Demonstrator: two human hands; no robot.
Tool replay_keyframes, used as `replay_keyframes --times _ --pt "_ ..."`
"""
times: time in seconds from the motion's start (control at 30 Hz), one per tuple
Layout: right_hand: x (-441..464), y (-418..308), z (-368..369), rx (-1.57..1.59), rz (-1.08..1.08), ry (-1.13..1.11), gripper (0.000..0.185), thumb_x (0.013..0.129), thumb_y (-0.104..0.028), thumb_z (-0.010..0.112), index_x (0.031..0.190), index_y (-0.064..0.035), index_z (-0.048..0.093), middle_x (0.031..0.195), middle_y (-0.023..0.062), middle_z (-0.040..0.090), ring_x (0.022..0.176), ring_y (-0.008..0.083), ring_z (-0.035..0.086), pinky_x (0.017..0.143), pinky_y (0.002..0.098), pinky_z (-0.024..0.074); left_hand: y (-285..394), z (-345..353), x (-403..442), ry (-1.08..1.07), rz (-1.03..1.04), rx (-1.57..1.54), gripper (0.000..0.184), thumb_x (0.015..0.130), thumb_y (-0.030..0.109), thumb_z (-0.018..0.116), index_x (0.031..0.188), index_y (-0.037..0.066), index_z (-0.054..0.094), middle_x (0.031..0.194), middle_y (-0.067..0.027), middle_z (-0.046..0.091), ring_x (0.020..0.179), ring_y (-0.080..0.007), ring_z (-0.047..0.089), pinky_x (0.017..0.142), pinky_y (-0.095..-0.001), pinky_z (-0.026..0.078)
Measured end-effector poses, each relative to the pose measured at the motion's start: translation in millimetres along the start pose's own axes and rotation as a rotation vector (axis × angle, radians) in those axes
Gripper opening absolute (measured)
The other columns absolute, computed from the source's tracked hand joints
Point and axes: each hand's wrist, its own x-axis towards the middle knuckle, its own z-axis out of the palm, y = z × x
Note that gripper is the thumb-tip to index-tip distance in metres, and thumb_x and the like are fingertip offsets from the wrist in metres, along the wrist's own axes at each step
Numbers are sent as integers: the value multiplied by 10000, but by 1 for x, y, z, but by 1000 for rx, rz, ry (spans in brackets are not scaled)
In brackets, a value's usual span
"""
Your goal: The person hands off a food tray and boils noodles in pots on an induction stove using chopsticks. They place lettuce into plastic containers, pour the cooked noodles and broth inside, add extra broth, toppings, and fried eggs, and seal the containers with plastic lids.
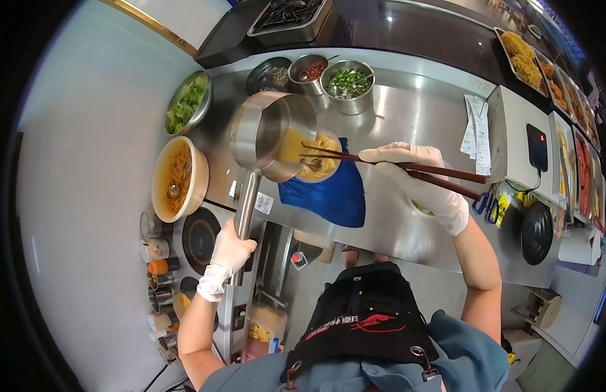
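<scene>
My left hand (pixel 232 248), in a white glove, is closed around the long handle of a steel saucepan (pixel 245 134). The pan is tipped to the right, and yellowish broth (pixel 292 145) shows at its rim, over a round bowl (pixel 334 171) of pale yellow food. In my gloved right hand (pixel 424 176) is a pair of dark chopsticks (pixel 446 172); their tips are above the bowl, near dark pieces of food. A blue cloth (pixel 332 202) lies under and beside the bowl on the steel counter. The pan hides the bowl's left part. A green-topped container (pixel 420 208) is partly hidden beneath my right wrist.
Pots of chopped greens (pixel 349 81) and red topping (pixel 309 70) stand behind the bowl. At left are a bowl of lettuce (pixel 187 104), a tub of orange shreds (pixel 179 183) and a burner (pixel 200 240). Blue-handled scissors (pixel 487 206) and a black plate (pixel 537 233) lie right.
</scene>
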Motion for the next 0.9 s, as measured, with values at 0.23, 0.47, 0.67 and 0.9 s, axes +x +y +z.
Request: replay_keyframes --times 0.23,0.47,0.67,0.9 --pt "-24 3 -2 -300 -165 115 216 847 -77 662 1058 -112 696 942 72 698 792 238 674 719 319 535 8 -6 -4 33 29 48 419 675 72 659 1045 -76 530 848 -248 649 814 -356 662 754 -382 516" --pt "-40 19 4 -235 -39 16 199 874 -106 647 1070 -102 684 952 97 696 836 235 664 728 299 517 -2 0 -1 78 8 85 426 672 77 670 1046 -62 522 875 -261 653 867 -393 655 777 -409 512" --pt "-47 3 3 -271 -124 157 210 857 -114 663 1065 -103 691 947 85 698 820 230 666 724 299 519 -1 12 -6 155 27 250 400 692 92 653 1029 -41 484 836 -281 645 844 -445 634 760 -460 510" --pt "-47 -1 2 -174 -75 196 220 844 -106 667 1062 -105 695 945 85 696 790 228 662 706 298 521 4 18 -22 249 84 375 350 732 71 611 1034 -3 451 780 -271 642 777 -446 637 725 -492 511"
